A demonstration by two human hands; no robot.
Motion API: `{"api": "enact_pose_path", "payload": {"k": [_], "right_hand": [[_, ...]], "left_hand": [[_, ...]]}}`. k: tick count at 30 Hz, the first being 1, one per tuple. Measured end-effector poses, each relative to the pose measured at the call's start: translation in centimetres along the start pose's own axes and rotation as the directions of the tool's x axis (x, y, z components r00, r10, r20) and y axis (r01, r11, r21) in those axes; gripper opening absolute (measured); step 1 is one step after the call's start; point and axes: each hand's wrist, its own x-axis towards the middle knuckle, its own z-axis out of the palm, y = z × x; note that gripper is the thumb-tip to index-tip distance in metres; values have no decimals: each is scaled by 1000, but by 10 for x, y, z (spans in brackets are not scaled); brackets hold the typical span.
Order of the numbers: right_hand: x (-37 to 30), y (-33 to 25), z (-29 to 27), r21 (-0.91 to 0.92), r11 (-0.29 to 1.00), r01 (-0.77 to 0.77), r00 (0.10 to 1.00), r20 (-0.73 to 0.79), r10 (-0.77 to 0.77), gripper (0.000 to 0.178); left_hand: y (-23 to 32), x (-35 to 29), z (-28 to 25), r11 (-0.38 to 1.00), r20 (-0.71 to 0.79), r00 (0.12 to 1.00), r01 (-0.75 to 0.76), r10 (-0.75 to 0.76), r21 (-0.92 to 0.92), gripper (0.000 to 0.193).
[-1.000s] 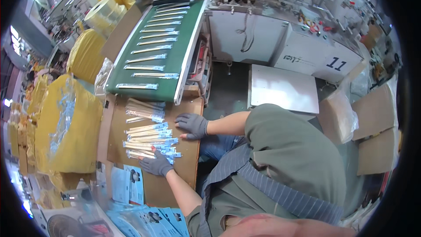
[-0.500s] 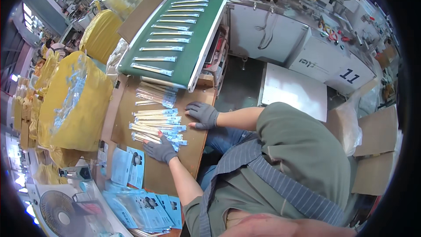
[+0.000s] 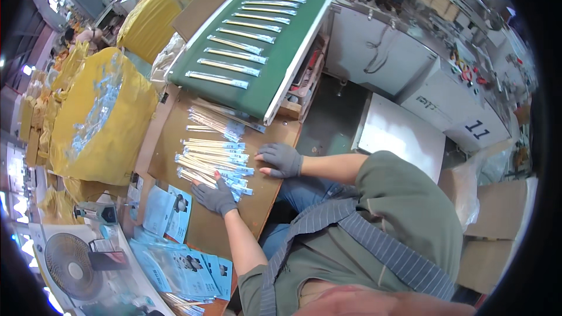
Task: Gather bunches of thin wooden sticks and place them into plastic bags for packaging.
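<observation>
Pale wooden chopsticks (image 3: 202, 156) in clear wrappers with blue ends lie in a loose heap on the brown worktop (image 3: 199, 228). My left hand (image 3: 215, 195), in a grey glove with bare fingertips, rests flat at the near edge of the heap; its thumb and fingers are spread and touch the nearest packets. To the right of the blue ends lies my right hand (image 3: 282, 160), gloved the same way, with fingers extended toward the packets and nothing gripped. Beyond the heap, a green conveyor belt (image 3: 193, 95) carries a spaced row of similar packets.
Blue printed plastic bags (image 3: 181, 269) are piled at the worktop's near left, with more bags (image 3: 167, 213) above them. A fan (image 3: 71, 266) stands at lower left. Large yellow sacks (image 3: 99, 123) crowd the left side. A white machine cabinet (image 3: 374, 47) stands at far right.
The view has turned slightly, shifting the belt to the right in the picture. The packets on the belt sit in different places. Both hands stay beside the heap, nearly unmoved.
</observation>
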Motion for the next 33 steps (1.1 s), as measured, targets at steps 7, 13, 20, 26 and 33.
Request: {"api": "enact_pose_path", "payload": {"k": [7, 13, 20, 26, 33], "right_hand": [[115, 16, -138, -120, 957, 265, 899, -327, -291, 43], [206, 235, -221, -521, 668, -531, 838, -438, 325, 75], [200, 305, -264, -467, 416, -780, 563, -235, 792, 75], [197, 193, -149, -218, 962, -164, 983, 40, 177, 32], [174, 4, -42, -222, 975, 33, 961, 276, 30, 52]], "left_hand": [[8, -3, -17, 1000, 87, 996, -4, 6, -24, 79], [10, -3, -18, 999, 119, 993, -19, 25, -47, 77], [21, 0, -28, 997, 136, 991, 7, 3, -73, 79], [14, -2, -23, 997, 109, 993, -46, 52, -56, 81], [17, 8, -3, 996, 49, 999, -3, 8, -91, 65]]}}
